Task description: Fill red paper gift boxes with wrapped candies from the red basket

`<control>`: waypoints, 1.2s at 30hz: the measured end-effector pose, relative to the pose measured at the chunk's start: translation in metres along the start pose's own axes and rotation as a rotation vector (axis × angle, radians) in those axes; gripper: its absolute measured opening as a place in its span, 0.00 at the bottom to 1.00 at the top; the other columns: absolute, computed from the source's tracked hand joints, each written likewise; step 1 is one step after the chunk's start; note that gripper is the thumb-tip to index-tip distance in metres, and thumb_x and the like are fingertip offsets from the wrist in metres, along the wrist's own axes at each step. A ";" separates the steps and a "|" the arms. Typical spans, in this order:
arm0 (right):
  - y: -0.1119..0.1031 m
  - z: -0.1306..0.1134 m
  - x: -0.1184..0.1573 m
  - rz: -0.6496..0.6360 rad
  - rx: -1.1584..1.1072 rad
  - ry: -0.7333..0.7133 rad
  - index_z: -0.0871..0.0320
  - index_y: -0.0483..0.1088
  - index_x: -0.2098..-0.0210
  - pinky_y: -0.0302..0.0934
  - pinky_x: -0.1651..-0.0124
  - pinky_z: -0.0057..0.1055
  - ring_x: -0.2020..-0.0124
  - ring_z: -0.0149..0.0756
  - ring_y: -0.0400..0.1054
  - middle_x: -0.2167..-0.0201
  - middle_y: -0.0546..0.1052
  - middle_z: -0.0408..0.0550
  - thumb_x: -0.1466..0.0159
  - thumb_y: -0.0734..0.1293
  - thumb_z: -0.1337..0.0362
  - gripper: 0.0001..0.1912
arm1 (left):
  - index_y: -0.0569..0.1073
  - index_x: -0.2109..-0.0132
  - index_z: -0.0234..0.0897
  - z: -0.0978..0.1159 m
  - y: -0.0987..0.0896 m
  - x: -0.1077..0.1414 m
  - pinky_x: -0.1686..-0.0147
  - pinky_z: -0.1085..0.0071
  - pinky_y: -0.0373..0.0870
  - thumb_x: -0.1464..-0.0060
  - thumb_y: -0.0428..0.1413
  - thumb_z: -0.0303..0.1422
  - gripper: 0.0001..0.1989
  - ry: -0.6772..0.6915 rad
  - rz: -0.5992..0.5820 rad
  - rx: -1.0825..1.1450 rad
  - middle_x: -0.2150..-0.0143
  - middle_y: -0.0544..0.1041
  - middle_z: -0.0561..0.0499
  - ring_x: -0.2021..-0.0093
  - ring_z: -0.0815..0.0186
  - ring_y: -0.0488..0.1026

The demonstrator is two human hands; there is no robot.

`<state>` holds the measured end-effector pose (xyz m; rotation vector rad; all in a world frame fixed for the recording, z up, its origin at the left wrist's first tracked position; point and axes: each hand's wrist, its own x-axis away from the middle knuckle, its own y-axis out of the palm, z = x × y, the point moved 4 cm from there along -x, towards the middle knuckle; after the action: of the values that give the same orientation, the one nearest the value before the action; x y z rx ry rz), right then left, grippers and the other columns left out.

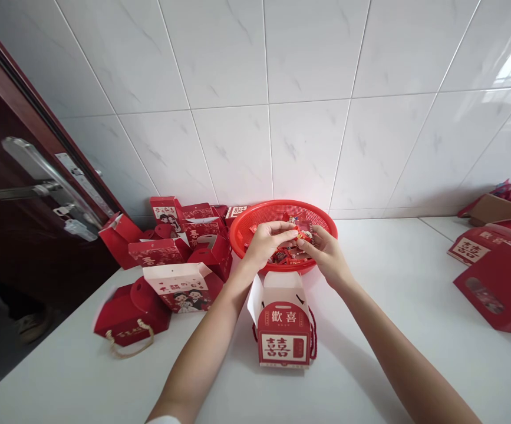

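Over a red plastic basket point(241, 227) of wrapped sweets, my left hand point(266, 242) and my right hand point(326, 250) come together. Between their fingertips is a small red-wrapped sweet point(299, 234), pinched from both sides. Just in front of the basket stands a red and white gift box point(284, 338) with its top flaps open and dark red cord handles at its sides. The inside of the box is mostly hidden from this angle.
Several red gift boxes point(162, 253) crowd the left, one with a rope handle point(134, 347). More red boxes point(503, 282) lie at the right edge. A tiled wall point(308, 53) rises behind the white table point(348, 377); a dark door point(12, 224) and a person's shoe point(32, 327) are at left.
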<state>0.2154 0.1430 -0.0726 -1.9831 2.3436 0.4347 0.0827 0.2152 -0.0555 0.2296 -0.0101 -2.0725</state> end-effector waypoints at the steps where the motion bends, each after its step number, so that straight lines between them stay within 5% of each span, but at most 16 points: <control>1: -0.001 0.000 -0.001 -0.008 0.001 -0.011 0.53 0.72 0.59 0.77 0.59 0.42 0.67 0.41 0.78 0.66 0.80 0.45 0.48 0.79 0.48 0.25 | 0.82 0.66 0.35 0.000 0.000 0.000 0.58 0.62 0.75 0.61 0.71 0.38 0.15 -0.013 -0.010 0.002 0.67 0.82 0.49 0.65 0.61 0.78; 15: -0.004 -0.007 -0.001 -0.110 -0.008 -0.051 0.51 0.76 0.58 0.76 0.60 0.42 0.69 0.42 0.78 0.68 0.81 0.45 0.47 0.79 0.51 0.22 | 0.83 0.69 0.35 0.001 -0.007 -0.002 0.56 0.62 0.74 0.63 0.73 0.39 0.15 -0.033 -0.105 0.091 0.69 0.83 0.49 0.67 0.63 0.78; 22: -0.003 -0.006 0.000 -0.092 -0.010 0.007 0.53 0.76 0.58 0.76 0.58 0.44 0.68 0.43 0.78 0.66 0.82 0.46 0.47 0.79 0.49 0.23 | 0.84 0.67 0.36 0.007 -0.007 0.000 0.55 0.62 0.74 0.57 0.71 0.40 0.12 0.118 -0.089 -0.114 0.66 0.84 0.48 0.62 0.59 0.79; 26: -0.004 -0.006 0.000 -0.070 0.004 0.027 0.53 0.75 0.58 0.76 0.59 0.42 0.69 0.42 0.79 0.66 0.82 0.46 0.47 0.79 0.47 0.24 | 0.84 0.63 0.36 0.004 -0.009 -0.003 0.54 0.62 0.75 0.58 0.71 0.40 0.15 0.093 -0.126 -0.122 0.63 0.85 0.47 0.60 0.58 0.80; 30: -0.008 -0.005 -0.002 -0.022 -0.001 0.027 0.54 0.75 0.58 0.76 0.61 0.40 0.69 0.41 0.78 0.64 0.82 0.47 0.49 0.80 0.48 0.25 | 0.82 0.51 0.37 -0.008 -0.028 -0.012 0.54 0.61 0.76 0.49 0.66 0.41 0.19 0.032 -0.060 -0.238 0.61 0.85 0.46 0.62 0.59 0.80; 36: -0.015 0.001 -0.007 0.045 -0.058 0.029 0.55 0.74 0.57 0.75 0.63 0.38 0.67 0.41 0.78 0.63 0.81 0.46 0.51 0.81 0.50 0.27 | 0.83 0.65 0.38 -0.031 -0.066 -0.027 0.57 0.63 0.75 0.56 0.67 0.33 0.08 -0.031 0.029 -0.559 0.62 0.84 0.46 0.64 0.58 0.79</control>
<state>0.2313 0.1480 -0.0746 -1.9778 2.4241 0.4853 0.0433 0.2736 -0.0883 -0.1453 0.5360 -1.9643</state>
